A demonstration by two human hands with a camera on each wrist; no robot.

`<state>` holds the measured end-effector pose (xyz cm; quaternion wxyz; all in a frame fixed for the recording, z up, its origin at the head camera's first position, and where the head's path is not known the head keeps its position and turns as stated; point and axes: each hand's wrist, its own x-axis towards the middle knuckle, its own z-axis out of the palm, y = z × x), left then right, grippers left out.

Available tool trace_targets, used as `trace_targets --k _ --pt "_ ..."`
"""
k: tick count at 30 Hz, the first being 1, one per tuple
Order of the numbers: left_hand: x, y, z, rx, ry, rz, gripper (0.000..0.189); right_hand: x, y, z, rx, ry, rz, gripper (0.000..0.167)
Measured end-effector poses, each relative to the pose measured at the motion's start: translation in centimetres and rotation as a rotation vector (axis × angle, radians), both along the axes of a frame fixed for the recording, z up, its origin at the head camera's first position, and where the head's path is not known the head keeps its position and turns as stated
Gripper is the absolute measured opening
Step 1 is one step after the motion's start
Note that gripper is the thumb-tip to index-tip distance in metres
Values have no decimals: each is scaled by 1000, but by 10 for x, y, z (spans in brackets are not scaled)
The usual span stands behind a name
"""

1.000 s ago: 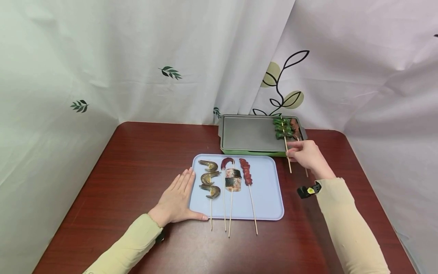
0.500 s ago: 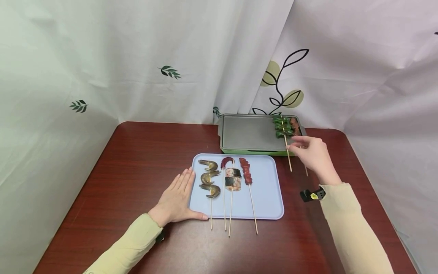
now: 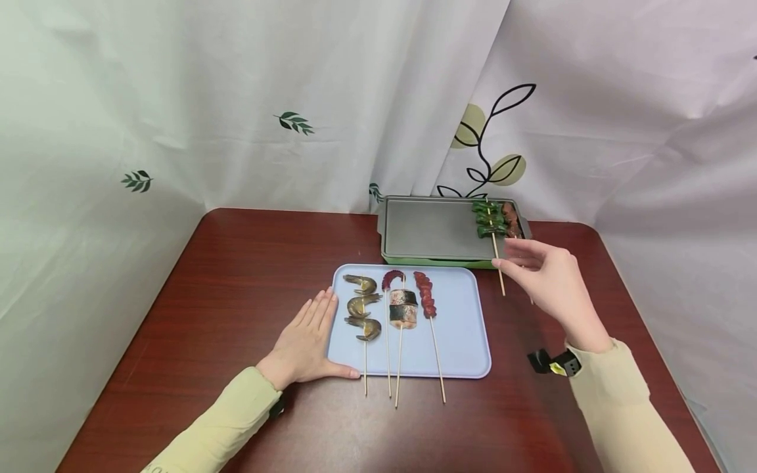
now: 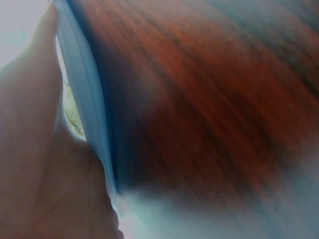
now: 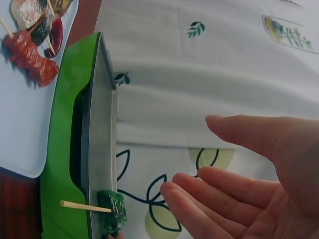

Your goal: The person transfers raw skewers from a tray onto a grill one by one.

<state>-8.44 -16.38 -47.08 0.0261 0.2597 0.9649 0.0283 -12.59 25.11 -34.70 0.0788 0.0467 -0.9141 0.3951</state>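
My left hand (image 3: 304,345) lies with straight fingers along the left edge of the pale blue tray (image 3: 464,328), thumb at its front corner. The left wrist view shows the palm (image 4: 30,124) against the tray's rim (image 4: 84,74). My right hand (image 3: 552,276) hovers at the grill's front right; in the right wrist view a gap parts its thumb from its relaxed fingers, which hold nothing. Nearest it, a green pepper skewer (image 3: 489,220) lies on the grill plate (image 3: 434,230), its stick jutting over the front. Beside that lies a brown meat skewer (image 3: 510,217), its stick mostly hidden by the hand.
On the tray lie a shrimp skewer (image 3: 363,307), a dark red curled tentacle skewer (image 3: 390,278), a fish-chunk skewer (image 3: 403,310) and a red meat skewer (image 3: 424,295). Their sticks overhang the front edge. A white curtain (image 3: 331,164) hangs behind the dark red table (image 3: 248,263).
My right hand has let go of the green pepper skewer's stick and drawn back to the right and toward me. The skewer stays on the grill. My left hand has not moved.
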Motion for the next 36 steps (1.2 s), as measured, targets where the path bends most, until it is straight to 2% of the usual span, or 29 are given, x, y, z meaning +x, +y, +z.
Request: trace_targets --k 8,16,23,27,36 --pt "0 1 0 2 -7 0 142 16 -7 -2 -27 -2 44 48" --pt "0 0 0 -8 -1 2 143 29 -17 -12 -37 -13 78 46" --pt "0 -1 -1 -17 -11 6 144 37 -28 -32 -55 -105 113 46" --pt "-1 -1 -1 -15 -7 3 144 42 -34 -44 -47 -126 126 47" --pt "-1 -1 -2 -4 7 -1 144 54 -52 -77 -109 -236 161 49"
